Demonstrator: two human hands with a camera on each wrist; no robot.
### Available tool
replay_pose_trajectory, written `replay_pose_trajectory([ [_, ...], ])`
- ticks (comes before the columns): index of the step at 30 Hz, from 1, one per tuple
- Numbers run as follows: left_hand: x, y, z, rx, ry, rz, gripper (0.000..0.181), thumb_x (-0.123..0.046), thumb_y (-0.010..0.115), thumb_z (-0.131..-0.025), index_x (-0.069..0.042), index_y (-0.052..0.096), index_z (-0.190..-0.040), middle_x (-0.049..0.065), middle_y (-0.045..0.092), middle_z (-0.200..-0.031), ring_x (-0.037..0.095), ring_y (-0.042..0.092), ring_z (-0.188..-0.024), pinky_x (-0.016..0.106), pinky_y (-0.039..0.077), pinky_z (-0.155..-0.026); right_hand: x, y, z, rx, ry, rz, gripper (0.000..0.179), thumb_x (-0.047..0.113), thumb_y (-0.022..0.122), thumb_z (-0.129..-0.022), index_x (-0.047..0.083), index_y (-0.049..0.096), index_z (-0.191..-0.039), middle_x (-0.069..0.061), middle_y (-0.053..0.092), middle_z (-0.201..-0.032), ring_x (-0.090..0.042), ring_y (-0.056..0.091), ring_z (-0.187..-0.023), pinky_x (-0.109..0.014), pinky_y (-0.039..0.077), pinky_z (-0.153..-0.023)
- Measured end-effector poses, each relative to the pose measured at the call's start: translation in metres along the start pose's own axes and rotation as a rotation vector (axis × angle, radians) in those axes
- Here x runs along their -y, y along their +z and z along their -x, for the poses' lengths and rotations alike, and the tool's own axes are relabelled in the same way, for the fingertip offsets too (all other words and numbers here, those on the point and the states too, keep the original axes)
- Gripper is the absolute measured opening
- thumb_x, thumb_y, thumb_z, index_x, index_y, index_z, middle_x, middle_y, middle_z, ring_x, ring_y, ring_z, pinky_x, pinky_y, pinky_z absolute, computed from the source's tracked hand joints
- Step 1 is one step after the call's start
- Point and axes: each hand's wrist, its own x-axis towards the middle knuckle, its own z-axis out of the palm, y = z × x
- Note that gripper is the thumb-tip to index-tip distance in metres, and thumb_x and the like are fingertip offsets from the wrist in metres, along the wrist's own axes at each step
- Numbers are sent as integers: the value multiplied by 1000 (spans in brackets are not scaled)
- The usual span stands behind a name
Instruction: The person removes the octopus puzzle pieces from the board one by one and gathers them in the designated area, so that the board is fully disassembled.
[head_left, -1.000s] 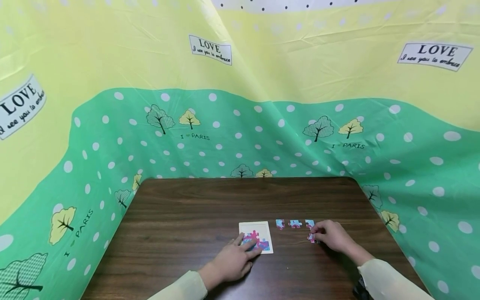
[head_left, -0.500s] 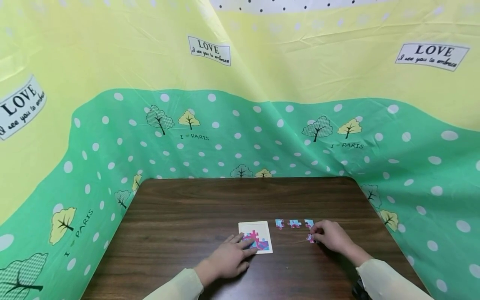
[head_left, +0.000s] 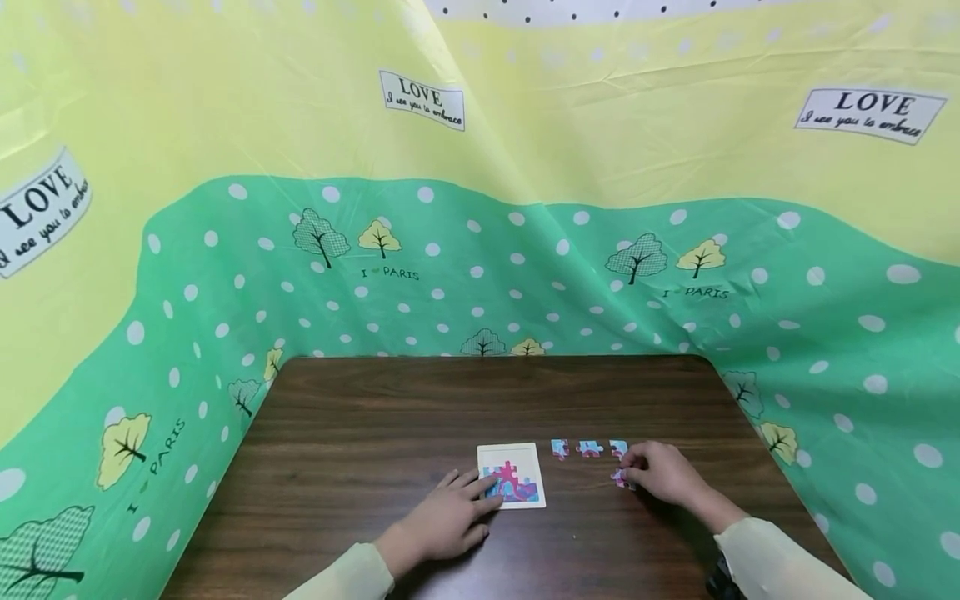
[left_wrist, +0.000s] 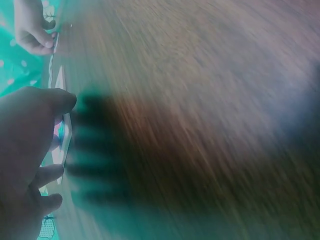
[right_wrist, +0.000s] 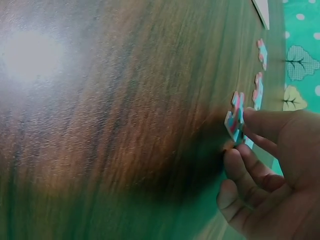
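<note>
In the head view, a white puzzle tray (head_left: pixel 532 458) lies on the table, its lower part filled with joined pink and blue pieces (head_left: pixel 513 483). My left hand (head_left: pixel 442 518) lies at the tray's left side, fingers spread, some fingertips over its edge; the left wrist view shows these fingers (left_wrist: pixel 46 175) beside the thin tray. To the right, my right hand (head_left: pixel 663 473) pinches a pink and blue puzzle piece (head_left: pixel 621 477) between thumb and fingers. That piece (right_wrist: pixel 235 120) looks tilted in the right wrist view, its far edge hidden by the fingers.
Between tray and right hand, loose puzzle pieces stand in a row: a left one (head_left: pixel 560 448), a middle one (head_left: pixel 590 448) and a right one (head_left: pixel 618 447). The dark wooden table (head_left: pixel 390 417) meets a green and yellow cloth (head_left: pixel 480 275) behind.
My left hand has slid left and down, uncovering more of the joined pieces. The puzzle piece at my right hand has turned slightly, while that hand has stayed nearly in place.
</note>
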Motion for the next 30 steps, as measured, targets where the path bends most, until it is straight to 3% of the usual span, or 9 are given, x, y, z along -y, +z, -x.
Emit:
replay_pose_trajectory([
  [9,4,-1,7,-8,17,5,54,-42,61,-99,-27,54,-151,4,46,-160,34,48,-143,58,42,-112,37,1,-16,28,-50,-70,5,13,78,-90,16,73,-88,5,65,-76,-10,57,-57,-28,48,-52],
  [17,3,1,7,-10,8,15,53,-43,60,-100,-26,55,-150,4,45,-161,35,49,-142,56,45,-111,84,24,-38,13,-141,-26,9,17,81,-88,19,73,-86,10,64,-80,-8,55,-76,-31,49,-69],
  [25,0,-2,5,7,-14,29,53,-41,61,-100,-25,56,-149,4,46,-160,34,50,-142,53,46,-111,126,45,-48,76,-219,-24,6,17,79,-90,16,74,-92,8,62,-82,-11,54,-76,-32,49,-69],
  [30,-1,-4,6,31,-31,41,55,-42,62,-99,-26,54,-151,3,44,-162,35,48,-143,54,46,-111,140,54,-50,113,-261,-19,16,18,82,-87,13,76,-101,4,68,-89,-14,60,-82,-36,53,-75],
])
